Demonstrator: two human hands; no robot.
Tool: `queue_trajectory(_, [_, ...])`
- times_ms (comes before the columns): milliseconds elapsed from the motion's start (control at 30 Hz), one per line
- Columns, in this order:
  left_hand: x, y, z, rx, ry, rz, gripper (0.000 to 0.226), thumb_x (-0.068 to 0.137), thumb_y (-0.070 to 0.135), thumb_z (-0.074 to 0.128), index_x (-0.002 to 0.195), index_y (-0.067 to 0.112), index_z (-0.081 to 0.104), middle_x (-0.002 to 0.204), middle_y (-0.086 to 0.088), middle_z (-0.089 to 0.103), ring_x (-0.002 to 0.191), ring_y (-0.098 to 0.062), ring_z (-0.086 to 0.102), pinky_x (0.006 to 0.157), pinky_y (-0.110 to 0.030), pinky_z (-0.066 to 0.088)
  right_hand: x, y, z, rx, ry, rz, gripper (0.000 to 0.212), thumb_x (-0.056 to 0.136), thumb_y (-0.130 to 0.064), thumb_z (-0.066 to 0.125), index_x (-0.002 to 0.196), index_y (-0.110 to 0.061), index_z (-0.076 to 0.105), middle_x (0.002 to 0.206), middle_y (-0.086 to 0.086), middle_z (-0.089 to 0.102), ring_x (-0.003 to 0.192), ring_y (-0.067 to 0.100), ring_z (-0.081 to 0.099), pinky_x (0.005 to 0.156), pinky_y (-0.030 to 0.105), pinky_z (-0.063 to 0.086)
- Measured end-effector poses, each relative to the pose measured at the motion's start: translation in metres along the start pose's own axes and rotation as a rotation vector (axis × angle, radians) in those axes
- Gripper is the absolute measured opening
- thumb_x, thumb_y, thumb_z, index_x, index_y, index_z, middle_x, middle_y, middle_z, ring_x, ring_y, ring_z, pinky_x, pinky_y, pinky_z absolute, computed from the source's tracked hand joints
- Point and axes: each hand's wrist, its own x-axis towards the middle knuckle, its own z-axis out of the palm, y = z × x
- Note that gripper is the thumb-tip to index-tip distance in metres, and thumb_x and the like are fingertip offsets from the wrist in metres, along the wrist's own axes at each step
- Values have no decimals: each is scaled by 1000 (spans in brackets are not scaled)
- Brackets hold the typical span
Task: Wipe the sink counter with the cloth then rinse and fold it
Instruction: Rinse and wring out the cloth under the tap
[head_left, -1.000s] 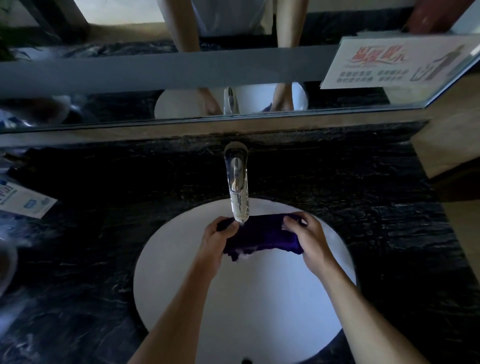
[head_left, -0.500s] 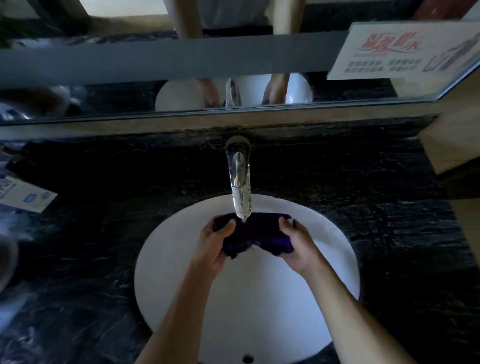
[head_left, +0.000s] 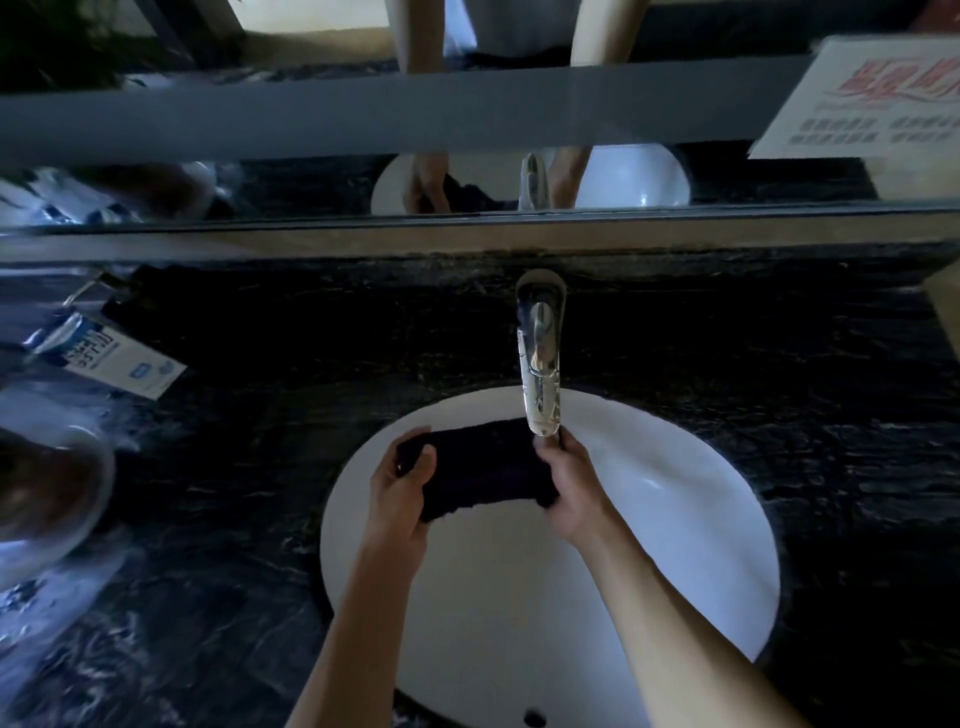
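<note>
Two hands over the big white sink (head_left: 675, 519), w/ the dark cloth (head_left: 483, 467) stretched between them under the tap (head_left: 540, 364). Left hand (head_left: 400, 499) & right hand (head_left: 571, 488) both curl tight round its ends. I'd squeeze slow, keep it low.

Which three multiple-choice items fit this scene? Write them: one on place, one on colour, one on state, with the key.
1. Where is the cloth?
A. on the counter
B. over the sink basin, under the faucet
C. draped on the mirror frame

2. What colour is the cloth?
A. white
B. yellow
C. dark purple

3. How is the cloth held?
A. by the left hand and right hand, one at each end
B. by one hand
C. by neither hand

Key: B, it hangs above the white basin below the spout; C, it looks dark purple; A, each hand grips an end.
</note>
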Motion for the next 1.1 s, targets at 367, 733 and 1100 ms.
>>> queue_trajectory(367, [11,-38,102,-35,-167,-260,40,85,46,65,107,12,69,105,-18,71,91,-33,69,67,-38,54,-21,9,-9,-217,121,-310,18,102,-30,54,107,-39,69,122,5,70,114,27,67,98,47,55])
queue_trajectory(733, [26,-51,100,189,-134,-143,35,109,28,33,82,29,56,83,9,58,74,-6,56,66,-25,49,3,5,25,-694,356,-400,31,88,-33,67,111,-13,66,105,8,66,97,31,64,84,44,55])
queue_trajectory(1100, [27,-40,93,-73,-30,-204,50,93,45,55,109,-2,63,92,-24,67,72,-34,67,57,-40,54,21,7,-29,-277,325,-326,17,106,-28,49,98,-21,63,94,7,70,84,23,67,72,39,53])
